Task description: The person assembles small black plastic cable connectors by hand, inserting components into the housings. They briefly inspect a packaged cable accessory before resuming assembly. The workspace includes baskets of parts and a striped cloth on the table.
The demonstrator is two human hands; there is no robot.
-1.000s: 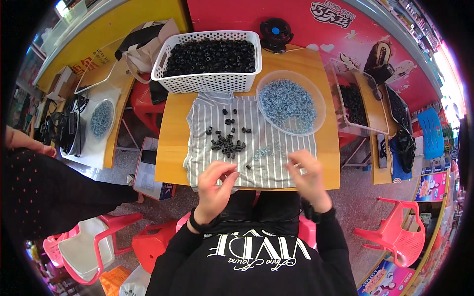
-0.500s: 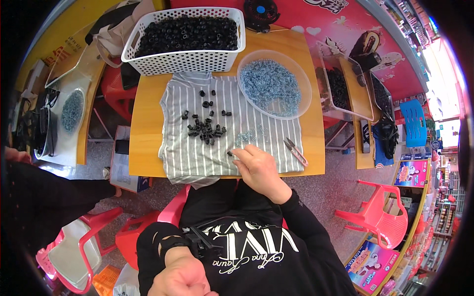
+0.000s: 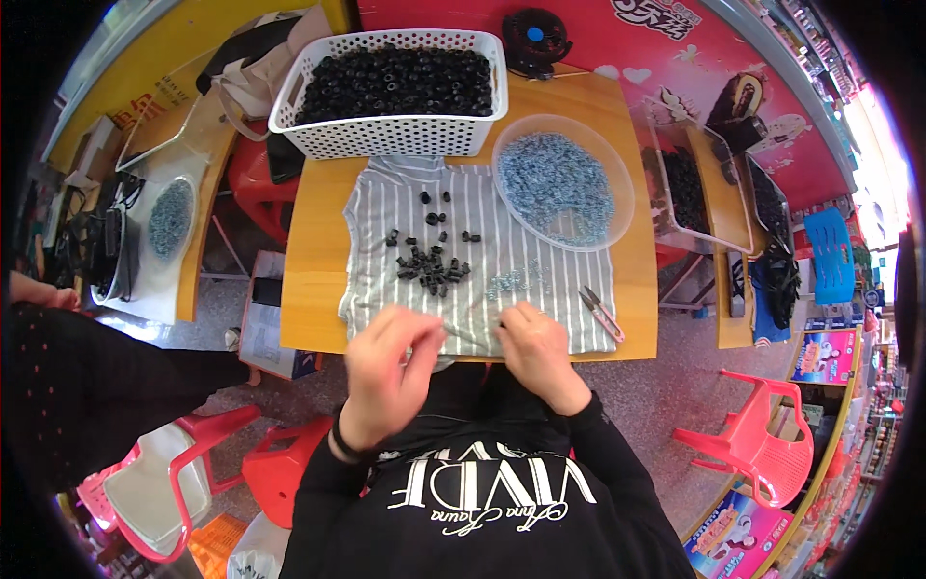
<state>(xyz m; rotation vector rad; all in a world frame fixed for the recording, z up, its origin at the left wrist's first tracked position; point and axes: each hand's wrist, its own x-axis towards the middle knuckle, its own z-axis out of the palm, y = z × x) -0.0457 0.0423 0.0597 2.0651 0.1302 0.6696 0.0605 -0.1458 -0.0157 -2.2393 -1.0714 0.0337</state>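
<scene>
My left hand hovers at the table's front edge, its thumb and fingertips brought together. Whatever lies in that pinch is too small to make out. To its right my right hand has its fingers curled in a pinch, a bit of a small black plastic piece showing at the tips. Beyond the hands a heap of small black plastic pieces lies on a grey-and-white striped cloth, with a few stray ones behind it. A scatter of tiny bluish bits lies beside the heap, and pink-handled thread snips rest at the right.
A white perforated basket full of black pieces stands at the back, and a round clear tub of bluish bits sits right of it. Behind is a small black fan. Another person's dark-clothed leg is at the left; a pink chair stands right.
My left hand has come up from my lap to the table's front edge. The right hand has drawn back slightly toward me, fingers more curled. The whole view has shifted a little.
</scene>
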